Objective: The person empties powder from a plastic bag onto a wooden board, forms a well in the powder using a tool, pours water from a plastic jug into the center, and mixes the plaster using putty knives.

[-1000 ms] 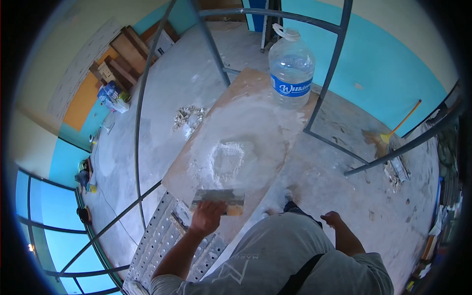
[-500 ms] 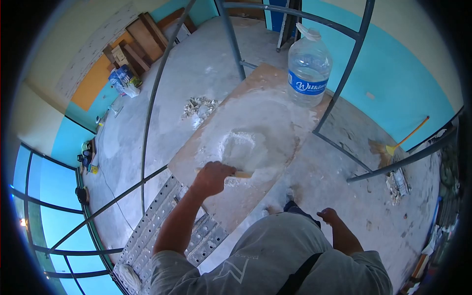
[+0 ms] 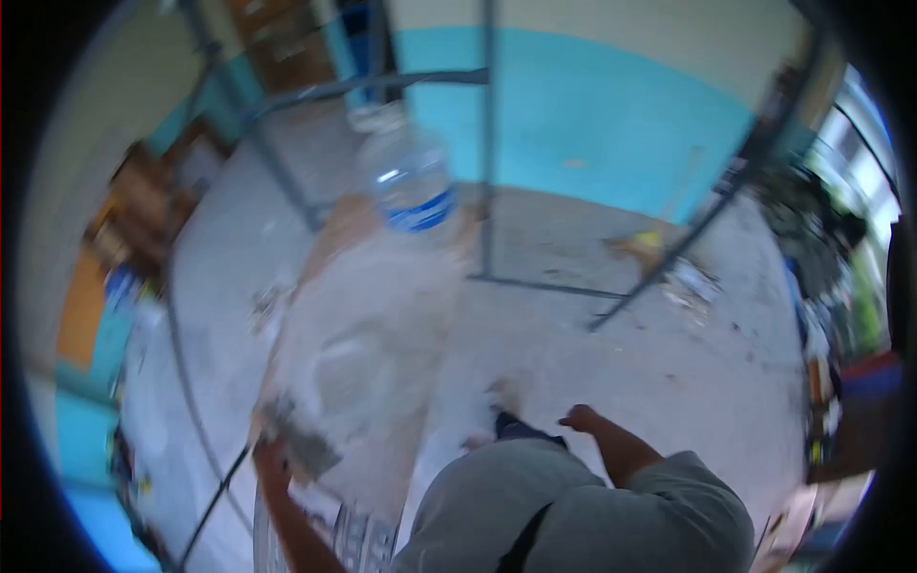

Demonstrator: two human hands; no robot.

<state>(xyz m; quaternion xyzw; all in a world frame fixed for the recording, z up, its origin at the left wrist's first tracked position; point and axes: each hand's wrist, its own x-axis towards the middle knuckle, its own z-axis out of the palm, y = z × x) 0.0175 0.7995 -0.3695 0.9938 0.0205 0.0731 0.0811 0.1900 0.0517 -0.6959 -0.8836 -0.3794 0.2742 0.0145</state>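
Observation:
At the lower left, my left hand is closed around a trowel, whose grey flat blade points right. The trowel is over the left edge of a dusty board. A ring-shaped mound of pale powder with a grey middle lies on this board, beyond the blade. My right hand hangs right of the board, fingers curled, and nothing shows in it. A large clear water bottle with a blue label stands at the board's far end. Motion blurs the whole view.
Grey metal scaffold bars rise around the board. Perforated metal planking shows below its near end. Debris lies on the floor at right, and wooden boards lean at left. Piled items line the far right.
My view has swung to the right. My left hand has moved from beside the mound to the board's left edge, and the trowel's blade now shows. The right hand still hangs at my side.

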